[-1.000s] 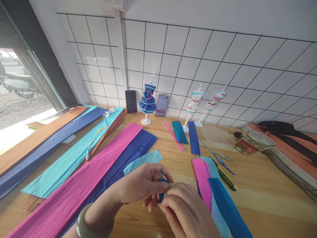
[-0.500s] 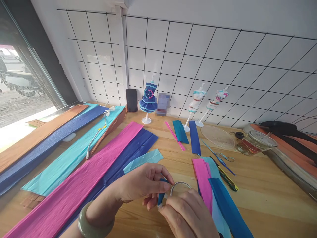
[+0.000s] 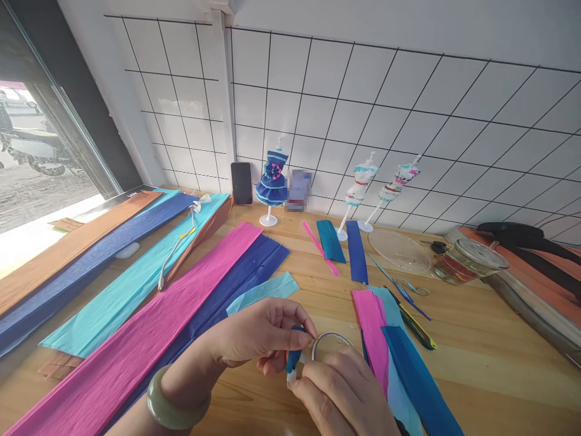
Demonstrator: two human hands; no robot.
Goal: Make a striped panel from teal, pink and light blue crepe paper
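Observation:
Between finger and thumb, my left hand pinches a small folded strip of teal-blue crepe paper. A white bit like tape shows at the lower end of the strip, by the fingertips of my right hand. That hand is closed, with its fingers curled around the near side of a thin white ring that looks like a tape roll. My right fingers hide much of the ring and the grip on the white end. Both hands are just above the wooden table.
Long crepe paper strips in pink, blue, turquoise and orange cover the left. Cut pieces and a yellow-green cutter lie at right. Behind stand a dressed mini mannequin, two other mannequins, a phone and a glass jar.
The blue paper strip has turned slightly in my left fingers, and more of the white bit shows below it. My right hand has shifted very little; the table things stay put.

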